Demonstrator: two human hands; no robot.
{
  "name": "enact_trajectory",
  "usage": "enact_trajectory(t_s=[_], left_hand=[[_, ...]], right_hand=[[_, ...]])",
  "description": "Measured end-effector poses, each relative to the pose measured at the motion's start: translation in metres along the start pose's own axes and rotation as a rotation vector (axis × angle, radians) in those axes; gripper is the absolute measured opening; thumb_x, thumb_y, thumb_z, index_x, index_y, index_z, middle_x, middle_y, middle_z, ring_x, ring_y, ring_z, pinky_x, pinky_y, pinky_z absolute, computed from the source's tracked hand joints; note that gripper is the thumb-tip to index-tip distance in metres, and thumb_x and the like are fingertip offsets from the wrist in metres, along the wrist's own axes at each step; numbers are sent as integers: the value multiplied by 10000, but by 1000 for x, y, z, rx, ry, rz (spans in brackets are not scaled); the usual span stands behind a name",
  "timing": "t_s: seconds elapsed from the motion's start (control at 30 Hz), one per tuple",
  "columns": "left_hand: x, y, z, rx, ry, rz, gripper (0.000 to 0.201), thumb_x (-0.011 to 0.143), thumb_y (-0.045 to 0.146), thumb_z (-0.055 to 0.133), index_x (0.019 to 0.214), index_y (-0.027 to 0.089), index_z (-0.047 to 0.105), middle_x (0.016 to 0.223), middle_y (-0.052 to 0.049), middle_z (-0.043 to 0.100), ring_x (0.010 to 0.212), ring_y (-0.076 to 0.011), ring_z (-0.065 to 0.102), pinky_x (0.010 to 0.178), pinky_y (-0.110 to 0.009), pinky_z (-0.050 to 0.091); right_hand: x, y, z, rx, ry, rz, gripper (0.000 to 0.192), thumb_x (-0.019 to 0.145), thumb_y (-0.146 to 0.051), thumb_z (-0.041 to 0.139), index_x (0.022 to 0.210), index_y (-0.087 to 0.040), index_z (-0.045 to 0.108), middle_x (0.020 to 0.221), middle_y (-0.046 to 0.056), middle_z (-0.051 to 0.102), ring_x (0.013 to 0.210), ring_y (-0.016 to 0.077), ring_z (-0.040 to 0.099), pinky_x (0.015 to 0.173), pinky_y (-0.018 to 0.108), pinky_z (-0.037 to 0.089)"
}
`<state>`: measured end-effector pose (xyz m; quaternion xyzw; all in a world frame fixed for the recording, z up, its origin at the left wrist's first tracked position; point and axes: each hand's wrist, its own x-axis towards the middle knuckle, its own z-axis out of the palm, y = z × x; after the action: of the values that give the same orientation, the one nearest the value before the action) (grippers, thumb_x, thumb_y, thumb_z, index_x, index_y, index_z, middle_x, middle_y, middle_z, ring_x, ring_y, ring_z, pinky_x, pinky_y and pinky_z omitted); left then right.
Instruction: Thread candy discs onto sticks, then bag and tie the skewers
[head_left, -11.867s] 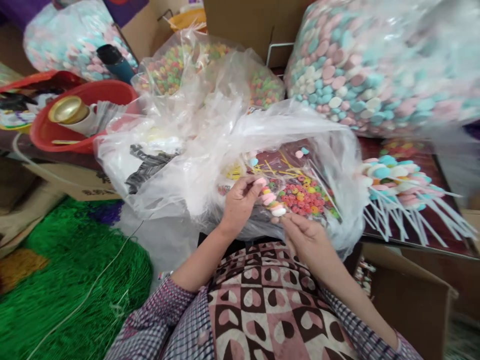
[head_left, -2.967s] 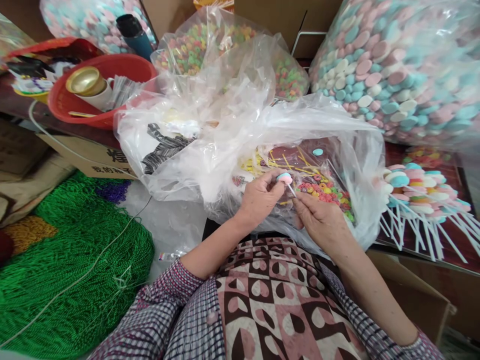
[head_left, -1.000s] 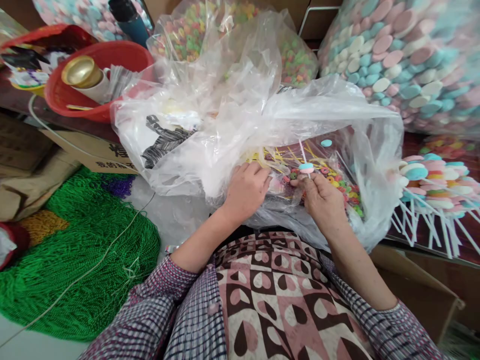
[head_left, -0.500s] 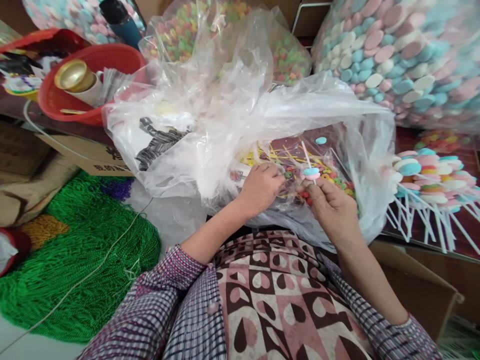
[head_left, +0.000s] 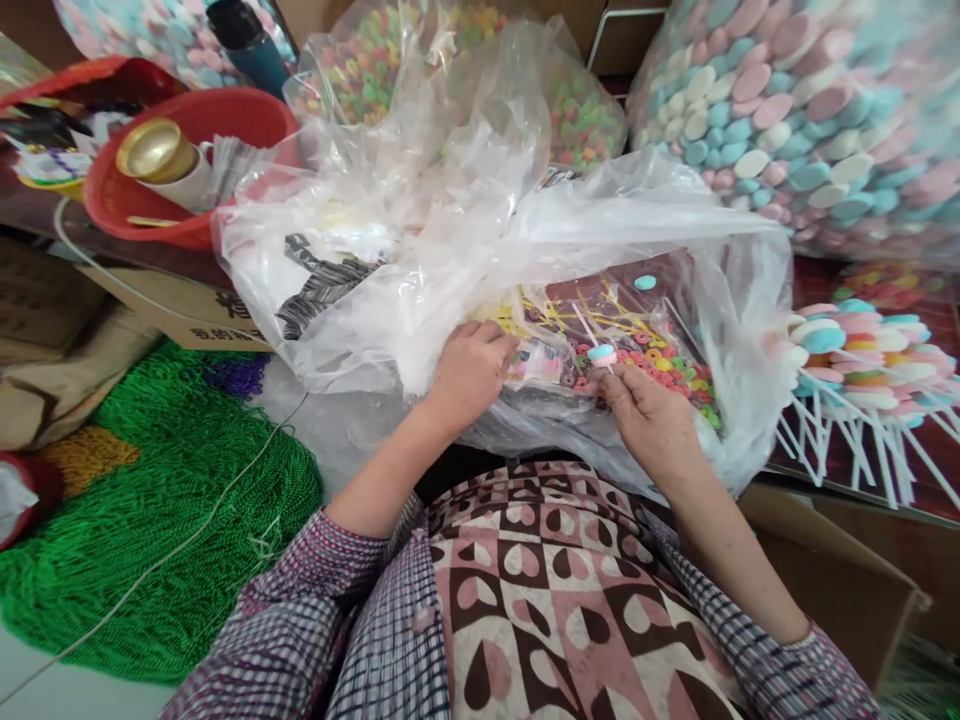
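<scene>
I see my right hand pinching a white stick carrying stacked candy discs, axis running toward 11 o'clock, while my left hand, at 9 o'clock from the discs, presses curled fingers onto the loose ring candies inside the clear bag.

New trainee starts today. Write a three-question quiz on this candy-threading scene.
1. True or false: the right hand pinches a thin white stick topped by a blue-and-pink candy disc.
2. What does the left hand reach into? A) red plastic basin B) clear plastic bag of small coloured candy rings C) green bead strands
3. What lies at the far right? Finished candy sticks or a kettle?

Key: 1 true; 2 B; 3 finished candy sticks.
</scene>
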<state>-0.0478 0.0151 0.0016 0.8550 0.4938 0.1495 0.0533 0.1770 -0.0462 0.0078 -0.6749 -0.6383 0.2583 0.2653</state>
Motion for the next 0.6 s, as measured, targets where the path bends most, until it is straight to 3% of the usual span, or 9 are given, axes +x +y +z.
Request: enact_trajectory(t_s=[0.17, 0.37, 0.6], left_hand=[[-3, 2, -7, 100, -12, 6, 296, 964, 303, 502, 833, 160, 725, 901, -103, 681, 934, -266, 610, 869, -413, 448], [27, 15, 0, 7, 52, 100, 263, 969, 178, 456, 975, 151, 717, 1011, -100, 693, 961, -226, 608, 884, -359, 452], [72, 9, 16, 57, -164, -147, 284, 964, 193, 448, 951, 131, 725, 982, -151, 687, 848, -232, 625, 711, -351, 428]], right_hand=[[-1, 0, 0, 11, 0, -6, 314, 969, -449, 463, 887, -242, 685, 847, 66, 777, 749, 236, 702, 696, 340, 503], [-3, -2, 1, -3, 11, -5, 291, 969, -420, 473, 907, -238, 692, 849, 55, 777, 747, 227, 702, 689, 323, 498], [-2, -1, 2, 6, 17, -5, 298, 961, -423, 480, 894, -236, 701, 867, 66, 779, 763, 229, 718, 698, 314, 513]])
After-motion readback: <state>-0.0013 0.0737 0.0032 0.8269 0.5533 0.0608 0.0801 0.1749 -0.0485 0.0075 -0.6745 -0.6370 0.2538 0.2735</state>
